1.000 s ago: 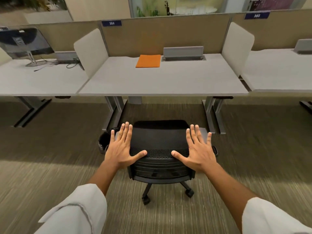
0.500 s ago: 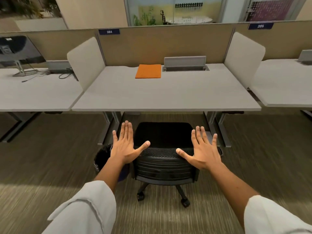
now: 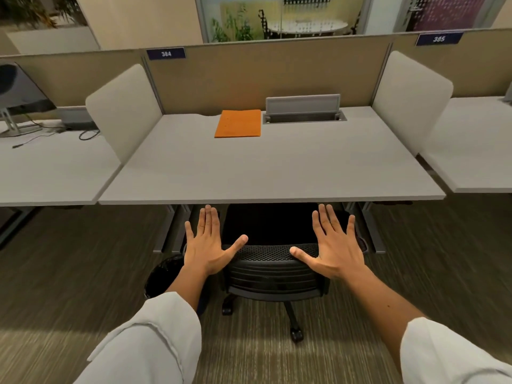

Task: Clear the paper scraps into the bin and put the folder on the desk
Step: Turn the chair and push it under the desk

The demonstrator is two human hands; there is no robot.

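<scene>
At the desk (image 3: pixel 277 173), my left hand (image 3: pixel 206 249) and right hand (image 3: pixel 333 249) hover empty, fingers spread, over the chair (image 3: pixel 273 268); the orange folder (image 3: pixel 238 123) lies at the back.

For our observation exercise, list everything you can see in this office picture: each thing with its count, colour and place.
Desk: one in front, grey, between two neighbours
Folder: one, orange, flat at the desk's back
Cable box: one, grey, lid up, right of the folder
Dividers: two, white, at the desk's sides
Chair: one, black, tucked under the desk
Bin: one, black, on the floor left of the chair
Monitor: one, dark, far left
Left hand: open, empty, over the chair
Right hand: open, empty, over the chair
</scene>
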